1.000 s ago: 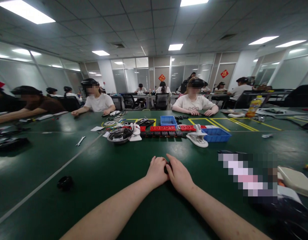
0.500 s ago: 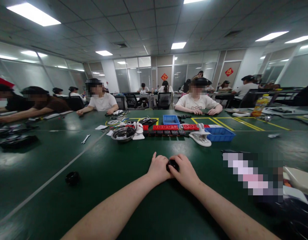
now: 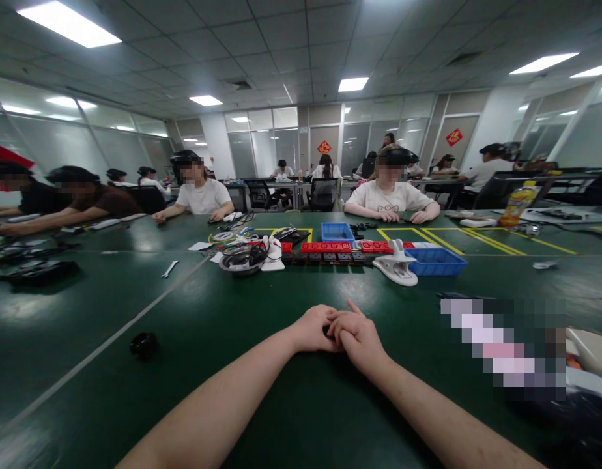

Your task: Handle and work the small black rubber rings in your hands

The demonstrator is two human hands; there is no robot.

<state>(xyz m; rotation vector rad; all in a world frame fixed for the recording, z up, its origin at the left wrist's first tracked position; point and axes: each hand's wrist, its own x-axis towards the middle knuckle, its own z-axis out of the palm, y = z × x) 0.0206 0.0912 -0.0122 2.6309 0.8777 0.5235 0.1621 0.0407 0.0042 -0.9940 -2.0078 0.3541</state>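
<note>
Both my hands meet over the green table (image 3: 262, 397). My left hand (image 3: 313, 329) is closed around a small black part (image 3: 326, 331), most of which the fingers hide. My right hand (image 3: 358, 335) presses against the left from the other side, its fingers bent over the same black part and one finger sticking up and away. Off to the left lies a black ring-shaped part (image 3: 143, 346), apart from both hands.
Ahead stand a metal bowl (image 3: 241, 265) of cables, red power strips (image 3: 325, 247), a white clip stand (image 3: 399, 267) and a blue bin (image 3: 436, 262). A wrench (image 3: 169, 269) lies left. Blurred items and a pale case (image 3: 594, 355) are at right. People sit across the table.
My right hand's fingers have shifted over the black part and now overlap my left hand, covering more of it. One right finger has lifted away. The view has shifted slightly.
</note>
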